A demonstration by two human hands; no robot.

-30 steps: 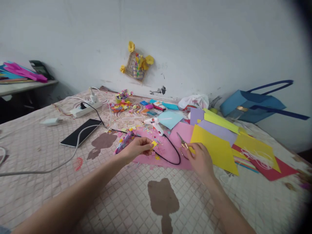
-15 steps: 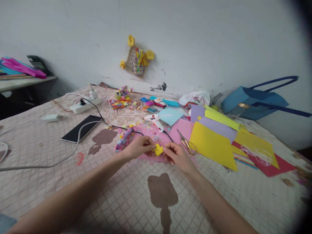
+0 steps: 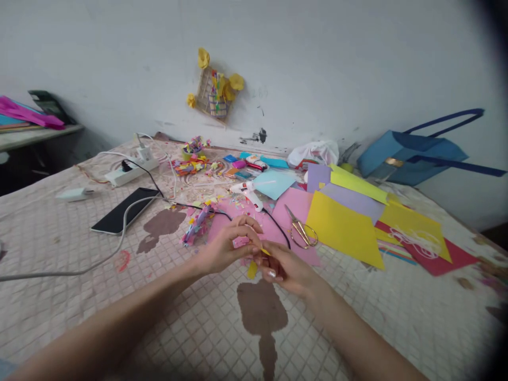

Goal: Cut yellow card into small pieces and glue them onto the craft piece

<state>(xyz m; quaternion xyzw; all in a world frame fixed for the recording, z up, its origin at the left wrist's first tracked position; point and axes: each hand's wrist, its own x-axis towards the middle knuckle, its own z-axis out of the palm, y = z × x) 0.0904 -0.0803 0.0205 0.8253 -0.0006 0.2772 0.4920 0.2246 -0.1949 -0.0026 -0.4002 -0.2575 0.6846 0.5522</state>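
My left hand (image 3: 228, 246) and my right hand (image 3: 286, 266) meet over the front edge of a pink sheet (image 3: 222, 219). Between their fingertips is a small yellow paper piece (image 3: 265, 251), mostly hidden, pinched from both sides. Another bit of yellow paper (image 3: 252, 270) shows just under the fingers; whether it is part of the same piece I cannot tell. Gold-handled scissors (image 3: 301, 230) lie right of my hands. Behind them rests a white glue gun (image 3: 250, 194), its black cord running toward my right hand.
Yellow sheets (image 3: 343, 230), purple and red sheets lie at the right, with a blue bag (image 3: 413, 156) behind. A black tablet-like device (image 3: 126, 210), white cable and power strip (image 3: 130, 172) lie left. A decorated bundle (image 3: 197, 225) sits beside my left hand.
My hands have come closer together, and the yellow piece, flat and visible before, is now largely covered by fingers. The whole view has shifted slightly.
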